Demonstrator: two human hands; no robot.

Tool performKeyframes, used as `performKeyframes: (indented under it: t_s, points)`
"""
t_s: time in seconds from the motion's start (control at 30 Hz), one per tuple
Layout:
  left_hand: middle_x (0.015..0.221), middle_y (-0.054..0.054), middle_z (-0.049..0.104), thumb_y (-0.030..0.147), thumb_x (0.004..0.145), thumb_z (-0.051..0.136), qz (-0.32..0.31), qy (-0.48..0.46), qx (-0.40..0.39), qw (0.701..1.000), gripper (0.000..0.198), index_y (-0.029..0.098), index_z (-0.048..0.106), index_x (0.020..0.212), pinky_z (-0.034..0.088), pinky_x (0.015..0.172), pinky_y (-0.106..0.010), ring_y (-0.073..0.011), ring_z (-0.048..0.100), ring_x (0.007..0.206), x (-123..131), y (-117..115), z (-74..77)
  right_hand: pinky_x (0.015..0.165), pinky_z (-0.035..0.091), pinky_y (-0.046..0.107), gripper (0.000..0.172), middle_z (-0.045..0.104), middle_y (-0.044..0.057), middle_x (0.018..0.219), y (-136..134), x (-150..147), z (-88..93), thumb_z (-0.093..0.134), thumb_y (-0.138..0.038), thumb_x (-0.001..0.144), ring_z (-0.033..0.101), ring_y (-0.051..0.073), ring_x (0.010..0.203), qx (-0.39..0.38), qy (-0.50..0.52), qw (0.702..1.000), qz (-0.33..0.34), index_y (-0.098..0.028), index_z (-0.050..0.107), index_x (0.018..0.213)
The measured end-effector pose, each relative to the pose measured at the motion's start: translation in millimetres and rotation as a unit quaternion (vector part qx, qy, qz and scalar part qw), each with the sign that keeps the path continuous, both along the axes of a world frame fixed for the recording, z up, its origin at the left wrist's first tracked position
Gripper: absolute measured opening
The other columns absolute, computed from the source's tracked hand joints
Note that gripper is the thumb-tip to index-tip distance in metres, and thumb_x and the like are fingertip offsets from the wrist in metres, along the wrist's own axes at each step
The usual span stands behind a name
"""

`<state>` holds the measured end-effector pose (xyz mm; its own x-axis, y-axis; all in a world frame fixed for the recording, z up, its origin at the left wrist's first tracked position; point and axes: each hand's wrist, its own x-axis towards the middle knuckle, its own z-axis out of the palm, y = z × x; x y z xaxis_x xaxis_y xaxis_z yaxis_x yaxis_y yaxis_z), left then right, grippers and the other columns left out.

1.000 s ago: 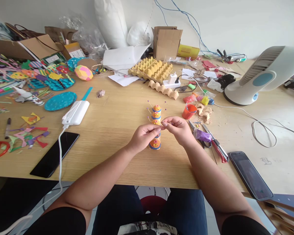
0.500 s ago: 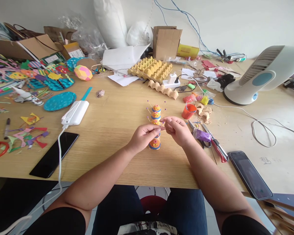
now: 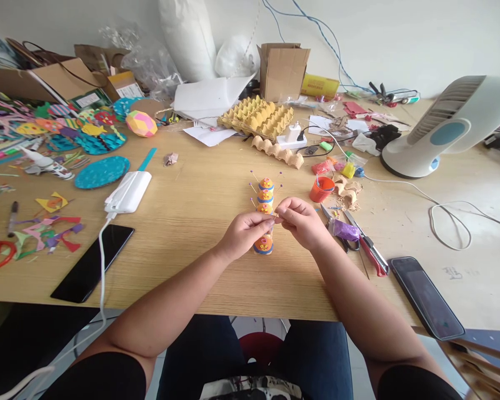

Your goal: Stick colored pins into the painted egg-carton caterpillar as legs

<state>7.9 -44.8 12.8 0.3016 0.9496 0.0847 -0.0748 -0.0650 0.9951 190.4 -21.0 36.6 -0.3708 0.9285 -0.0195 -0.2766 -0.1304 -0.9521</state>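
Observation:
A craft caterpillar (image 3: 265,195) made of orange and blue round segments lies on the wooden table (image 3: 200,222), with thin pins tipped in purple sticking out of its sides. My left hand (image 3: 245,234) pinches one of its middle segments. My right hand (image 3: 302,221) meets it from the right, thumb and forefinger closed on a thin pin at that same segment. The nearest segment (image 3: 263,245) shows below my fingers.
An orange cup (image 3: 321,189), clay pieces, purple-wrapped scissors (image 3: 345,230) and a red cutter (image 3: 374,256) lie to the right. Phones (image 3: 427,298) (image 3: 92,262), a white power bank (image 3: 129,191), egg cartons (image 3: 257,117), a fan (image 3: 450,126), paper crafts and boxes surround.
My right hand's fingers have shifted slightly at the pin beside the caterpillar; both hands stay at the same middle segment.

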Motion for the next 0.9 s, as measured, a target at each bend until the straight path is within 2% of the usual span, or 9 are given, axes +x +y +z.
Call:
performKeyframes:
  t_s: [0.1, 0.17, 0.37, 0.53, 0.7, 0.9]
  points:
    - [0.071, -0.002, 0.064, 0.045, 0.087, 0.071, -0.011, -0.042, -0.024, 0.999, 0.032, 0.015, 0.079, 0.093, 0.046, 0.069, -0.028, -0.0121, 0.054, 0.067, -1.4, 1.9, -2.7, 0.049, 0.016, 0.024, 0.033, 0.038, -0.008, 0.053, 2.4, 3.5, -2.2, 0.075, -0.049, 0.08, 0.025, 0.007, 0.049, -0.022, 0.036, 0.998, 0.049, -0.018, 0.07, 0.09]
    - [0.07, -0.002, 0.062, 0.045, 0.086, 0.072, -0.033, -0.071, -0.048, 0.996, 0.032, 0.014, 0.077, 0.086, 0.045, 0.067, -0.028, -0.0111, 0.052, 0.064, -2.4, 2.8, -3.7, 0.049, 0.014, 0.024, 0.035, 0.034, -0.009, 0.053, 3.4, 5.0, -3.8, 0.076, -0.05, 0.08, 0.023, 0.007, 0.049, -0.026, 0.049, 0.996, 0.07, -0.017, 0.072, 0.093]
    - [0.068, -0.001, 0.059, 0.044, 0.086, 0.073, -0.09, -0.119, -0.082, 0.985, 0.031, 0.013, 0.075, 0.085, 0.042, 0.064, -0.027, -0.0103, 0.051, 0.062, -3.4, 2.3, -0.9, 0.05, 0.018, 0.023, 0.034, 0.053, -0.004, 0.062, 2.4, 2.1, -5.4, 0.085, -0.046, 0.072, 0.03, 0.006, 0.05, -0.024, 0.059, 0.996, 0.06, -0.018, 0.069, 0.083]
    - [0.064, 0.0, 0.056, 0.044, 0.087, 0.072, -0.111, -0.125, -0.075, 0.983, 0.032, 0.013, 0.073, 0.08, 0.04, 0.064, -0.028, -0.0106, 0.05, 0.062, -3.8, 1.4, 0.2, 0.049, 0.022, 0.021, 0.037, 0.049, -0.006, 0.06, 0.5, -1.1, -4.2, 0.088, -0.045, 0.068, 0.035, 0.006, 0.05, -0.031, 0.068, 0.996, 0.056, -0.019, 0.065, 0.08]
    - [0.062, 0.0, 0.055, 0.043, 0.087, 0.072, -0.108, -0.122, -0.074, 0.984, 0.031, 0.013, 0.072, 0.078, 0.039, 0.063, -0.027, -0.0108, 0.05, 0.062, -4.7, 1.4, -2.4, 0.052, 0.035, 0.023, 0.04, 0.048, -0.007, 0.061, -1.6, -3.8, -4.6, 0.087, -0.047, 0.069, 0.041, 0.007, 0.052, -0.022, 0.07, 0.996, 0.052, -0.019, 0.059, 0.075]
    - [0.066, 0.0, 0.058, 0.045, 0.087, 0.071, -0.084, -0.1, -0.08, 0.988, 0.032, 0.013, 0.073, 0.081, 0.043, 0.066, -0.028, -0.0104, 0.051, 0.062, -4.3, 2.7, -3.8, 0.055, 0.042, 0.023, 0.036, 0.055, -0.005, 0.064, -1.5, -2.7, -0.1, 0.081, -0.048, 0.077, 0.054, 0.009, 0.058, 0.072, -0.007, 0.997, 0.0, -0.019, 0.059, 0.078]
